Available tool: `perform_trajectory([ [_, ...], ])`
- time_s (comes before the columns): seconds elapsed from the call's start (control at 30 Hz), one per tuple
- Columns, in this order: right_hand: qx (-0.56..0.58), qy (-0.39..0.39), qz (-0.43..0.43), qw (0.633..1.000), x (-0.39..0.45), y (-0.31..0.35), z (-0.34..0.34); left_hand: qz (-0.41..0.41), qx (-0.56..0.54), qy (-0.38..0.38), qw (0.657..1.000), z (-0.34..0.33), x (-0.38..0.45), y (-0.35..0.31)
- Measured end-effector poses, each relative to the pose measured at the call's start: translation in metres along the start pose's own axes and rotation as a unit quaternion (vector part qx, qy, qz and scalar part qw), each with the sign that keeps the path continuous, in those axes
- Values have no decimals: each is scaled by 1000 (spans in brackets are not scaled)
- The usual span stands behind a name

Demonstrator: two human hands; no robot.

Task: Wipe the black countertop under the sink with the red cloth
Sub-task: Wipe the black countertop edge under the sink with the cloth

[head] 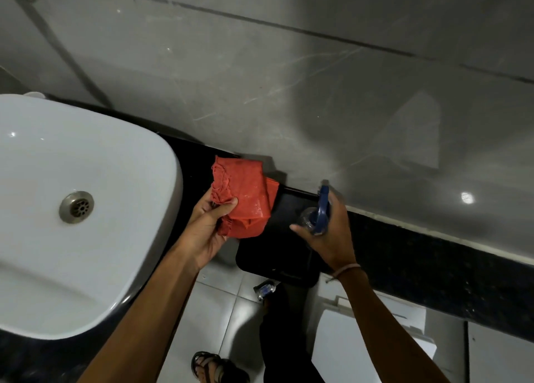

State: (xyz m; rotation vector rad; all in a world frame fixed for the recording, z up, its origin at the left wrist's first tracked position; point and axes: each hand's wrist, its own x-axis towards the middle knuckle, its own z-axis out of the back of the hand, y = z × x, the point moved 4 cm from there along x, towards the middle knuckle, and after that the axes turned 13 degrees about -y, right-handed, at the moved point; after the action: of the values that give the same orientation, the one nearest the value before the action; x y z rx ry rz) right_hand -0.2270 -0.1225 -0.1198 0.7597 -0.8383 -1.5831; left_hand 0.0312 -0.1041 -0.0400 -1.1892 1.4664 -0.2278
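My left hand [206,226] grips a crumpled red cloth [245,194], holding it up just right of the white sink basin [72,197]. The cloth hangs over the narrow strip of black countertop [196,157] between the basin and the grey wall. My right hand [326,232] is closed around a clear spray bottle with a blue trigger head [320,212], to the right of the cloth. I cannot tell whether the cloth touches the countertop.
A black bin lid [277,255] lies below the two hands. A black skirting band [433,255] runs along the wall at right. White floor tiles, a small bottle [264,288] on the floor, my sandalled foot [213,366] and a white toilet cover [361,351] lie below.
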Motion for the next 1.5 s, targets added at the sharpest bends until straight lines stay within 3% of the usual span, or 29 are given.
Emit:
perform_trajectory([
  [0.1, 45, -101, -15, 994, -41, 16, 34, -6, 6, 17, 1000, 0, -18, -13],
  [0.17, 164, -171, 11, 972, -67, 47, 49, -2, 8, 51, 999, -6, -39, -21],
  [0.2, 245, -170, 6, 955, -74, 68, 47, 10, 7, 72, 997, -11, -53, -24],
  [0.23, 348, -131, -39, 927, -80, 93, 38, 20, 20, 87, 996, -15, -69, -27],
  [0.3, 548, -2, -214, 809, -90, 134, 11, -24, 114, 97, 988, -24, -98, -28],
  [0.33, 605, 49, -276, 745, -97, 153, -1, -99, 207, 81, 970, -23, -110, -31],
  [0.37, 632, 72, -304, 709, -103, 168, -12, -189, 303, 46, 933, -16, -121, -37],
  [0.43, 652, 55, -337, 677, -116, 170, -22, -333, 438, -53, 833, 0, -141, -56],
  [0.47, 647, 49, -349, 676, -120, 166, -28, -376, 445, -100, 807, 19, -151, -71],
  [0.53, 606, 34, -366, 705, -122, 151, -39, -409, 423, -169, 791, 68, -161, -96],
  [0.67, 436, -29, -347, 830, -90, 135, -60, -393, 462, -283, 743, 176, -166, -128],
  [0.77, 226, -114, -200, 947, -38, 155, -87, -372, 491, -331, 715, 231, -166, -136],
  [0.83, 44, -131, -78, 987, -7, 170, -115, -356, 510, -347, 702, 250, -161, -136],
  [0.9, -117, -84, 12, 990, 5, 179, -146, -336, 541, -336, 694, 258, -152, -135],
  [0.97, -240, -20, 60, 969, 3, 176, -167, -325, 578, -303, 684, 257, -141, -131],
  [1.03, -305, -27, 114, 945, 8, 173, -169, -329, 638, -262, 645, 258, -132, -123],
  [1.1, -318, -63, 205, 923, 23, 174, -161, -355, 711, -210, 569, 259, -124, -121],
  [1.17, -292, -42, 326, 898, 41, 170, -162, -393, 753, -149, 506, 259, -115, -124],
  [1.27, -243, 38, 450, 858, 52, 156, -174, -436, 763, -76, 471, 257, -101, -128],
  [1.4, -224, 0, 392, 892, 37, 149, -184, -461, 746, -59, 477, 260, -93, -125],
  [1.5, -178, -6, 312, 933, -65, 137, -191, -488, 724, -58, 484, 260, -92, -124],
])
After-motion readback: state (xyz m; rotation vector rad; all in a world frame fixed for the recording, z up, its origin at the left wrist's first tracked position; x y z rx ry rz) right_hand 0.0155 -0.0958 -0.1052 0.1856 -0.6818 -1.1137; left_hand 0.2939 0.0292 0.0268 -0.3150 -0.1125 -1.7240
